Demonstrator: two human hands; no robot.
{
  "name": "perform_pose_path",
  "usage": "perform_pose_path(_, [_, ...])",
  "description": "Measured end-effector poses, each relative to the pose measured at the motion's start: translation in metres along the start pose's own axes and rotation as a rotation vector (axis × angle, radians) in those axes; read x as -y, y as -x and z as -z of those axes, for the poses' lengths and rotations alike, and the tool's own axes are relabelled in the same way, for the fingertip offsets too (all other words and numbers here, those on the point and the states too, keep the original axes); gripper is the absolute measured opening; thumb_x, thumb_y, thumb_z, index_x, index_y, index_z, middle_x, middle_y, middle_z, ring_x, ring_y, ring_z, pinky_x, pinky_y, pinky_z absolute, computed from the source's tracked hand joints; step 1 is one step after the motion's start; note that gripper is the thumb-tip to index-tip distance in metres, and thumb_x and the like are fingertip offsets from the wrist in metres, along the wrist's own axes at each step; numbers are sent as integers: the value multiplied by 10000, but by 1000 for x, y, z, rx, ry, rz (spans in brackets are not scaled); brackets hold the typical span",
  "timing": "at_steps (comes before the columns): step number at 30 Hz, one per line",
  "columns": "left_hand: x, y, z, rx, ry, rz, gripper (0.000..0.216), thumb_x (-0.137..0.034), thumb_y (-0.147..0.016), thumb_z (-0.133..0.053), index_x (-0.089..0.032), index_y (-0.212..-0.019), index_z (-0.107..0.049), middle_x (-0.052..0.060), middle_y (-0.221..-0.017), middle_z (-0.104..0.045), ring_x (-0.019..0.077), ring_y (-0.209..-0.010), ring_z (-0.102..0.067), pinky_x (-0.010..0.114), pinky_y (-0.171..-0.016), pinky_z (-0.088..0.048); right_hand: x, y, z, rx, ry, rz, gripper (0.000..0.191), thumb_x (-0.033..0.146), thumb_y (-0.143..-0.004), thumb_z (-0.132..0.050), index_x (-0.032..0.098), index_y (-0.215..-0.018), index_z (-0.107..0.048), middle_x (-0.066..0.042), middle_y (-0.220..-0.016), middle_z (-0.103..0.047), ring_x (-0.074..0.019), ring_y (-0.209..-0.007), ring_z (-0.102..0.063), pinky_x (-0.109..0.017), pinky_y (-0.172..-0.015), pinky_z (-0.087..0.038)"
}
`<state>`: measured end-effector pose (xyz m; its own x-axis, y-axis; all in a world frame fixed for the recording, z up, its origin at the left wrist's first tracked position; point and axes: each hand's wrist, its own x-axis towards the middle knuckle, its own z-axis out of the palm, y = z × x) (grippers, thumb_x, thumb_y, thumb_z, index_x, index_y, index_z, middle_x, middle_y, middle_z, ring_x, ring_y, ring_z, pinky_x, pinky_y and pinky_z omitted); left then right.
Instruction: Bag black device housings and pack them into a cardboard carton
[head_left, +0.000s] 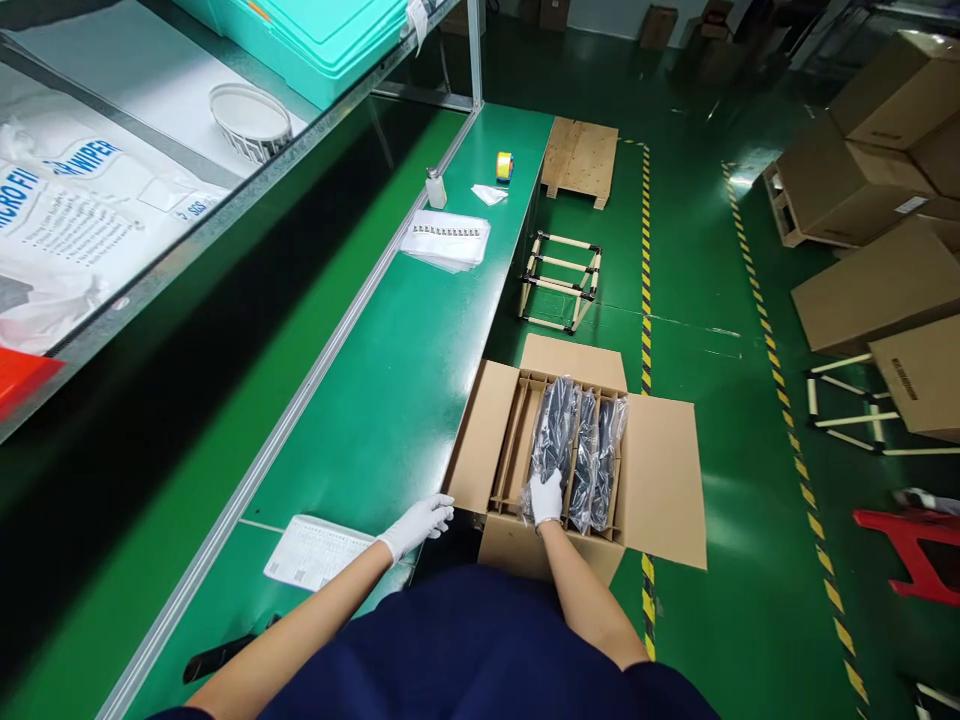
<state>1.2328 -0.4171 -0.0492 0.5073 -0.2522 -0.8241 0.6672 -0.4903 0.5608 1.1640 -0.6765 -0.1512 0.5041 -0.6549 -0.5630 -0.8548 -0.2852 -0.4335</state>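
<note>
An opened cardboard box [525, 540] stands beside the workbench with its flaps spread and thin dividers inside. Several black items in clear plastic bags sit upright in its slots; their exact kind is hidden by the wrapping. My right hand [547, 497], in a white glove, grips the near end of the leftmost bagged black item [556, 420]. The slots to its left hold no bags. My left hand [418, 524], also gloved, hovers over the bench edge near the box's left flap [484, 435], fingers stretched out and holding nothing.
On the green bench [375, 370] lie label sheets [448, 240], a printed sheet [322, 552], a tape roll [505, 166] and a black-handled tool [221, 657]. A shelf [180, 230] overhangs on the left. A pipe frame [562, 282] and wooden pallet [581, 158] stand beyond the box.
</note>
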Motion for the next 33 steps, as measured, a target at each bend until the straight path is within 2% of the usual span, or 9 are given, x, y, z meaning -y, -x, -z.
perform_pose_path(4, [-1, -2, -6, 6, -6, -6, 430, -319, -756, -756, -137, -1110, -592, 4, -840, -622, 106, -667, -572, 229, -601, -401, 15, -9, -6, 43, -23, -34, 488, 372, -1024, -419, 85, -1416, -469, -178, -1195, -727, -237, -991, -730, -334, -861, -534])
perform_pose_path(10, [1, -1, -15, 17, -29, -2, 409, -310, -767, -740, -142, -1104, -581, -2, -836, -624, 103, -665, -577, 228, -606, -408, -14, -24, 18, 114, 8, -47, 437, 472, -1030, -502, 155, -1322, -566, -105, -1217, -687, -209, -1029, -684, -410, -942, -536])
perform_pose_path(15, [5, 0, -22, 33, -73, 11, 396, -320, -762, -748, -150, -1079, -584, -10, -818, -618, 102, -660, -573, 228, -605, -408, -14, -32, 8, 149, 104, -78, 494, 536, -1019, -506, 167, -1342, -565, -100, -1200, -681, -220, -1020, -683, -448, -941, -544])
perform_pose_path(18, [6, 1, -27, 51, -98, 0, 400, -332, -747, -756, -156, -1069, -596, -11, -826, -618, 104, -666, -565, 231, -597, -392, -10, -34, -4, 166, 153, -62, 573, 519, -1050, -401, 112, -1447, -473, -156, -1172, -697, -245, -1008, -699, -447, -928, -536])
perform_pose_path(20, [5, 2, -30, 61, -102, -12, 404, -341, -732, -764, -167, -1057, -599, -15, -830, -615, 106, -671, -557, 235, -602, -385, -10, -34, -9, 167, 176, -23, 655, 477, -1065, -299, 41, -1554, -302, -228, -1203, -684, -277, -1047, -700, -450, -915, -531])
perform_pose_path(24, [4, 7, -31, 62, -105, -15, 402, -349, -720, -760, -174, -1038, -587, -19, -828, -603, 105, -666, -537, 243, -612, -376, -19, -19, -17, 153, 230, 104, 747, 409, -1031, -357, 39, -1625, -95, -301, -1418, -548, -330, -1223, -632, -468, -962, -505])
perform_pose_path(28, [9, 12, -30, 64, -83, -12, 412, -353, -721, -763, -176, -1044, -579, -20, -822, -591, 108, -674, -539, 248, -629, -380, -42, 11, -26, 146, 298, 280, 648, 266, -1001, -370, 113, -1618, -248, -224, -1636, -334, -302, -1505, -344, -474, -1175, -324])
perform_pose_path(30, [13, 14, -31, 46, -81, 7, 418, -361, -713, -778, -180, -1038, -587, -23, -811, -583, 110, -670, -534, 248, -622, -374, -53, 18, -27, 170, 334, 344, 613, 239, -971, -418, 120, -1571, -375, -187, -1645, -341, -286, -1551, -244, -481, -1231, -215])
perform_pose_path(33, [18, 16, -34, 36, -81, 13, 426, -355, -708, -794, -182, -1046, -600, -20, -818, -591, 110, -675, -534, 247, -626, -381, -60, 10, -17, 197, 369, 395, 548, 291, -935, -508, 147, -1463, -534, -158, -1580, -461, -275, -1530, -283, -443, -1235, -204])
